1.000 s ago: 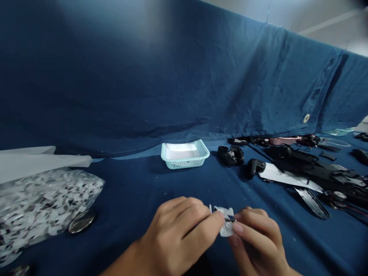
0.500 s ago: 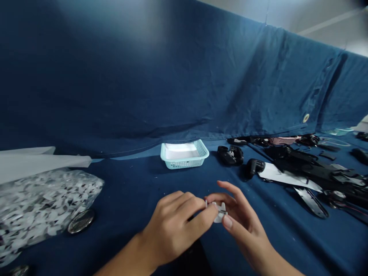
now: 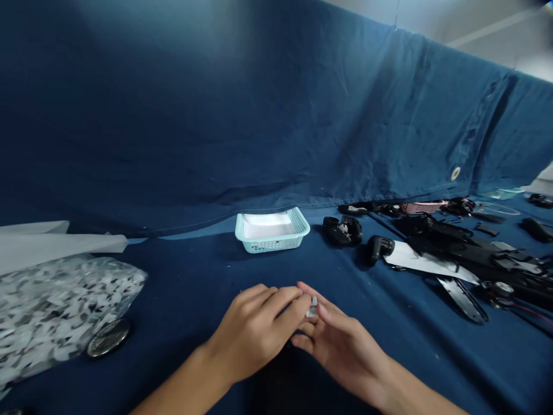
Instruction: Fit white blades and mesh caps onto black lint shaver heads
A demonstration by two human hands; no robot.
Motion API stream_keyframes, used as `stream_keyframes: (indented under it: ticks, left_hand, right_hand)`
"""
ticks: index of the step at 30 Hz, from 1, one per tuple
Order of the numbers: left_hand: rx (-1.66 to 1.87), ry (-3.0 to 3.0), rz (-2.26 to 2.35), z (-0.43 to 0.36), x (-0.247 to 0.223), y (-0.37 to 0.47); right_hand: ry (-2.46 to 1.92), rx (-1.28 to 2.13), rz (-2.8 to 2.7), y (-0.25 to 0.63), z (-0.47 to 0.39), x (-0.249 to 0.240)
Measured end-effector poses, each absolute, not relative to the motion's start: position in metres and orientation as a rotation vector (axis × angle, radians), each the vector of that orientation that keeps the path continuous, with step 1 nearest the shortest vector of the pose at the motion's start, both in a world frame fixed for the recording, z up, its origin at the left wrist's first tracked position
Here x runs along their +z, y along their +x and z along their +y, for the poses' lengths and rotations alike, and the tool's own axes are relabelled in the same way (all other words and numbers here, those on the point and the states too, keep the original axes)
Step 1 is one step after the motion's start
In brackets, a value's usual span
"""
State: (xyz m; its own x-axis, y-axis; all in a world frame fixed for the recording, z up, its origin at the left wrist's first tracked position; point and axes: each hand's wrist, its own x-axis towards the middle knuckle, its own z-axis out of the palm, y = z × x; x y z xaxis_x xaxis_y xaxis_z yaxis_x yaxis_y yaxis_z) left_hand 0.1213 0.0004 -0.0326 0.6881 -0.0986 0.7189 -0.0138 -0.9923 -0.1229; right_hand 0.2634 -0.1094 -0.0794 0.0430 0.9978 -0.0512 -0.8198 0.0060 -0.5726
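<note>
Both hands meet low in the middle of the view, around a small whitish translucent piece (image 3: 311, 308). My left hand (image 3: 258, 329), back upward, has its fingers closed on the piece from the left. From the right, my right hand (image 3: 345, 349) pinches it, the thumb on the near side and the other fingers curled beneath. Only part of the piece shows between the fingertips. Beyond the hands stands a light turquoise basket (image 3: 273, 245) with a white lining.
A clear bag of small white pieces (image 3: 64, 311) lies at left, with a round metallic dish (image 3: 109, 337) beside it. White sheets (image 3: 60, 245) lie behind. Black parts (image 3: 458, 248), a black case (image 3: 343, 230) and a pink basket (image 3: 422, 207) are at right. A blue cloth (image 3: 259, 115) hangs behind.
My right hand has moved left and closed in on the piece, its fingers now curled under. More of the piece is covered. The view has shifted slightly.
</note>
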Motion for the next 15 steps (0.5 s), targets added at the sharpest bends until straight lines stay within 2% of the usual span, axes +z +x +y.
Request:
stream_keyframes:
  ticks: [15]
  left_hand:
    - [-1.294,-2.933,0.094,0.0001,-0.0400,0.1240]
  right_hand:
    - [-0.489,1.538,-0.465,0.2639,-0.1040,-0.0917]
